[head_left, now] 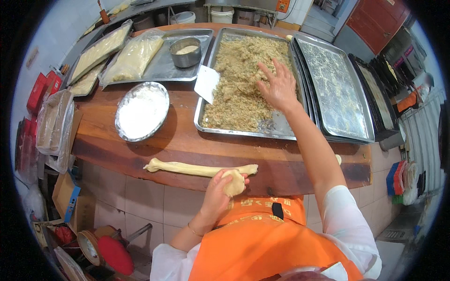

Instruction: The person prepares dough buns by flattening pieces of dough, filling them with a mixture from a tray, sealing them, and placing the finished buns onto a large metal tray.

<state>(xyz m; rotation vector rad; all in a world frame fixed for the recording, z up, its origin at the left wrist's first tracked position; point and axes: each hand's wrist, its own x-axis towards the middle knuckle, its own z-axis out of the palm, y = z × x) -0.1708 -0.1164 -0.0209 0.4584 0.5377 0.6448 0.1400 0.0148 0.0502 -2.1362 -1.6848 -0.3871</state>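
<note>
My left hand [219,187] holds a flattened, pale round piece of dough [234,182] at the table's front edge, beside a long dough rope [197,170] lying on the wood. My right hand [280,86] reaches over a large metal tray [200,122] of crumbly golden-brown filling [239,70], fingers spread and nothing visibly held; whether the fingertips touch the filling is unclear. A white flat scraper [204,83] lies at the tray's left side.
On the wooden table [98,136] are a bowl of white powder [141,110], a small steel pot [184,58], bagged dough [131,56] and stacked trays [340,105]. Red plastic containers [37,93] are at left, a round red stool [116,254] lower left.
</note>
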